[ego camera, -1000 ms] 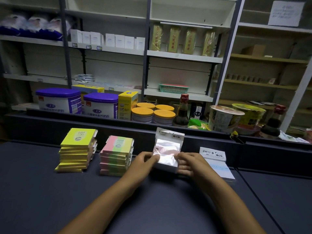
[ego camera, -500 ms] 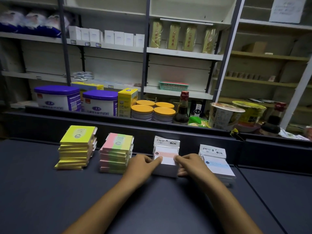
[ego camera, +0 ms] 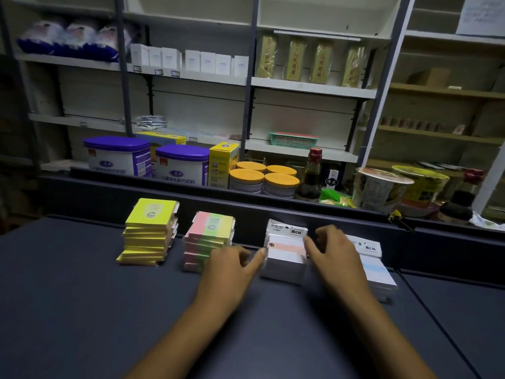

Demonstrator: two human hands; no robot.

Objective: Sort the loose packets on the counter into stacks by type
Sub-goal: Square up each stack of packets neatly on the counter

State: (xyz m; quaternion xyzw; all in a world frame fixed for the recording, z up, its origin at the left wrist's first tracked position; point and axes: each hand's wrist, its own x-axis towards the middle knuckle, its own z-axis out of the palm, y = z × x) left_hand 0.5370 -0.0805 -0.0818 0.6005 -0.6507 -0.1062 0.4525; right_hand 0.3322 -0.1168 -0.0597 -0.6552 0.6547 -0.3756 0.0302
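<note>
You stand at a dark table (ego camera: 82, 310) with a raised dark ledge (ego camera: 164, 195) along its far edge. Four stacks sit in a row just before that ledge: a yellow stack (ego camera: 149, 232) at the left, a pink-green stack (ego camera: 209, 239) beside it, a white stack (ego camera: 284, 253) with a pink band on its top packet, and a blue-band stack (ego camera: 378, 272) at the right, partly hidden by your wrist.

Your left hand (ego camera: 229, 272) has its fingers loosely curled, one fingertip touching the left edge of the white stack; it holds nothing. Your right hand (ego camera: 332, 255) is blurred; its fingers touch the right edge of the same stack, and you cannot tell whether they pinch it or only press.

Beyond the ledge stand two purple-lidded tubs (ego camera: 117, 155), a yellow box (ego camera: 222, 164), four orange-lidded jars (ego camera: 263, 179), a dark bottle (ego camera: 310, 176) and two noodle cups (ego camera: 379, 187). Behind them rise white shelves (ego camera: 311, 87) carrying blue-and-white bags (ego camera: 68, 39), small white boxes (ego camera: 188, 60), gold packs (ego camera: 308, 60) and a green basket (ego camera: 293, 139). The room is dim, darker toward the left.
</note>
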